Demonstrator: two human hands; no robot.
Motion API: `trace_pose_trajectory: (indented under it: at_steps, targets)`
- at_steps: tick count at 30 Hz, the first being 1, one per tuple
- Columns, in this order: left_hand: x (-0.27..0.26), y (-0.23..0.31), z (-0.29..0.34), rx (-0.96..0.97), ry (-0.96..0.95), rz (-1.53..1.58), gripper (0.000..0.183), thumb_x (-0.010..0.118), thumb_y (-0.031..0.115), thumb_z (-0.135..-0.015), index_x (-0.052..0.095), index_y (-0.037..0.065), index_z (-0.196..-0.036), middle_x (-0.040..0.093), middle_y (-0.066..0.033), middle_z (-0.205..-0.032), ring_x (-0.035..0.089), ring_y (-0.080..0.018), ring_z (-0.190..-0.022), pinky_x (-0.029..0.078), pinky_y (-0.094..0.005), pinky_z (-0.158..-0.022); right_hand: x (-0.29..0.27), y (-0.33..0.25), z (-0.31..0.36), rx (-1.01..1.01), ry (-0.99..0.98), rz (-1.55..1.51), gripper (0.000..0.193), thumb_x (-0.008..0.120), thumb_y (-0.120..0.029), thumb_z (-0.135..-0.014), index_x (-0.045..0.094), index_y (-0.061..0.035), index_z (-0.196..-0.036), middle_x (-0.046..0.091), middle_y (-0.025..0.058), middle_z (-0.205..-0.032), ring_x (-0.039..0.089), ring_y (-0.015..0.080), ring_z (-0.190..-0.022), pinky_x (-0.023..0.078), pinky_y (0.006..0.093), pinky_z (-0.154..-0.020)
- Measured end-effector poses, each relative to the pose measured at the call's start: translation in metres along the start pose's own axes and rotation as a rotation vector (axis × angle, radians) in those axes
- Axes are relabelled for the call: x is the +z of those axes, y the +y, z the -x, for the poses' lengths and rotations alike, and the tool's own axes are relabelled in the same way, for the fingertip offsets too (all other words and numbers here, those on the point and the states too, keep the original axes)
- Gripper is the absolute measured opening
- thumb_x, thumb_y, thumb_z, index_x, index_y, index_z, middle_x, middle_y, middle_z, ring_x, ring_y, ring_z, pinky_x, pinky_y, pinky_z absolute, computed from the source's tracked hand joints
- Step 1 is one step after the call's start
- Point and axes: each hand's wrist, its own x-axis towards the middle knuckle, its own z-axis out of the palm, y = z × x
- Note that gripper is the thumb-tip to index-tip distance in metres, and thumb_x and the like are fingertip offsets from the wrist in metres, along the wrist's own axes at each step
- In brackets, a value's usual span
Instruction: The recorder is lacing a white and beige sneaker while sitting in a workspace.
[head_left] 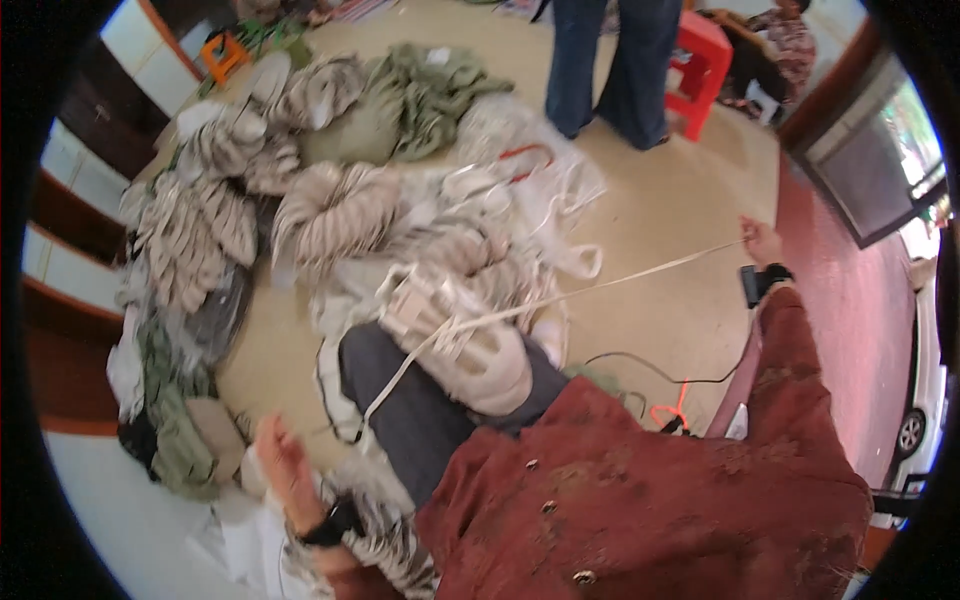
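A beige shoe upper [485, 370] lies across my lap on dark grey trousers [400, 400], its toe toward me. A long cream shoelace [620, 282] is threaded at its middle. One length runs taut to the right, pinched in my right hand [762, 243], which is raised at arm's length. The other length [398, 375] slants down over my left knee. My left hand [285, 462] is off to the lower left, apart from the shoe upper, beside stacked beige pieces; motion smears its fingers.
Stacks of beige shoe uppers [335, 215] cover the floor ahead and left. Green cloth [435, 95] and a clear plastic bag [560, 185] lie beyond. A person in jeans [620, 70] stands near a red stool [700, 75]. A black cable [670, 378] crosses the floor to my right.
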Motion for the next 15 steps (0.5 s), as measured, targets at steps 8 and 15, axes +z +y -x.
trace_pose_trajectory:
  at_steps: [8, 15]
  targets:
    - [0.135, 0.013, -0.037, -0.59, -0.058, 0.094, 0.019, 0.064, 0.017, -0.094, 0.074, 0.001, -0.093, 0.047, 0.0065, -0.064, 0.039, -0.0025, -0.054, 0.027, -0.02, -0.049, -0.03, 0.07, 0.037, 0.01, -0.163, -0.123, 0.038, 0.04, 0.003, -0.099, 0.056, -0.0009, -0.133, 0.064, 0.006, -0.113, 0.057, 0.0087, -0.095, 0.046, 0.0175, -0.081]
    - [0.155, 0.005, -0.027, -0.448, -0.284, -0.105, 0.028, 0.06, 0.025, -0.098, 0.073, 0.001, -0.094, 0.041, 0.0108, -0.062, 0.032, 0.0001, -0.056, 0.023, -0.0194, -0.051, -0.067, 0.084, 0.056, 0.048, -0.159, 0.021, 0.036, 0.044, -0.002, -0.097, 0.057, -0.0036, -0.13, 0.065, 0.0044, -0.108, 0.06, 0.0128, -0.095, 0.048, 0.025, -0.085]
